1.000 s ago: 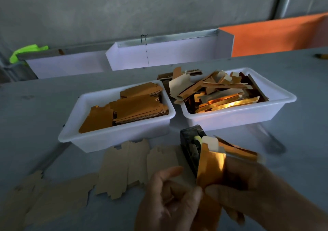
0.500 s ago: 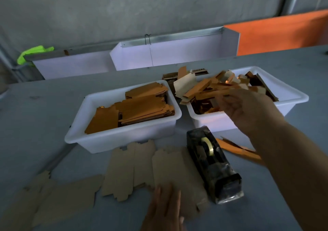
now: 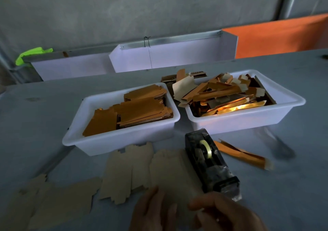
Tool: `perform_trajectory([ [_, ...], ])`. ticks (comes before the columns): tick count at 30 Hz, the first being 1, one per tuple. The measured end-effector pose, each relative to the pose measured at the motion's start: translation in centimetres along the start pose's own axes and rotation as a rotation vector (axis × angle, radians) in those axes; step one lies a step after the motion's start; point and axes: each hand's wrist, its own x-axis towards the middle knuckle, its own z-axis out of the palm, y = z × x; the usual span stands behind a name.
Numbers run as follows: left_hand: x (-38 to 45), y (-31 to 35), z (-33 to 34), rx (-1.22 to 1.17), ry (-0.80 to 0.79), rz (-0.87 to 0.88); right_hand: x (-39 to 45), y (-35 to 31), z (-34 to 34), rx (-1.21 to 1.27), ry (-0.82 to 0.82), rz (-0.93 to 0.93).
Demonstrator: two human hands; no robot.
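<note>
Half a second back the right hand (image 3: 229, 214) was stretched out over the far tub; now it is back at the near edge, just in front of the tape dispenser (image 3: 209, 165), its fingers bent, though the blur keeps me from telling whether they pinch anything; the gold piece both hands held a second ago is no longer in them; the left hand (image 3: 154, 211) has hardly shifted, its fingers laid out straight on the pale cardboard blank (image 3: 170, 170), which lies flat on the table (image 3: 35, 124) just left of the dispenser, beside more pale blanks (image 3: 124, 168); behind these, the left tub (image 3: 99, 142) holds neat stacks of flat orange-brown blanks (image 3: 142, 110); the right tub (image 3: 248, 120) is heaped with folded gold pieces (image 3: 225, 97), some jutting over its left rim; one folded orange piece (image 3: 243, 155) lies on the table right of the dispenser.
</note>
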Motion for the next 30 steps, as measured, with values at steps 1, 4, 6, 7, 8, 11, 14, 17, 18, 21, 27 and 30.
perform_trajectory([
  [1,0.0,0.8,0.9,0.163,0.027,-0.085,-0.1,0.2,-0.1,0.018,-0.031,0.02],
  [4,1.6,1.1,0.9,0.091,0.221,-0.205,-1.0,0.5,-0.8,0.059,-0.109,0.08],
  [6,2.0,1.3,0.1,0.111,0.115,-0.27,-0.6,0.7,-1.1,0.011,-0.095,0.081],
  [7,2.3,1.7,0.0,0.091,0.085,-0.382,-0.1,1.0,-1.2,-0.03,-0.029,0.078],
  [8,2.4,1.4,0.2,0.007,0.105,-0.462,0.0,1.0,-1.0,-0.058,0.034,0.074],
  [11,3.6,0.8,0.0,-0.258,0.117,-0.663,0.3,1.4,-0.3,-0.09,0.049,0.052],
  [14,4.2,0.6,-0.6,-0.57,0.153,-0.719,0.6,1.4,-0.5,-0.088,0.088,-0.021],
  [17,3.9,-0.1,-1.2,-0.657,0.226,-0.757,0.7,1.5,-1.0,-0.083,0.069,-0.03],
  [18,3.7,-0.2,-1.5,-0.682,0.253,-0.782,0.7,1.5,-1.2,-0.09,0.055,-0.022],
  [21,3.2,0.0,-2.1,-0.541,0.275,-0.764,0.7,1.8,-1.5,-0.079,0.04,0.019],
  [27,2.4,1.6,-4.7,-0.419,0.37,-0.557,0.5,1.5,-1.8,0.001,0.027,0.072],
  [30,1.9,2.4,-6.0,-0.84,0.28,-0.582,0.8,1.3,-2.4,0.12,0.057,0.057],
])
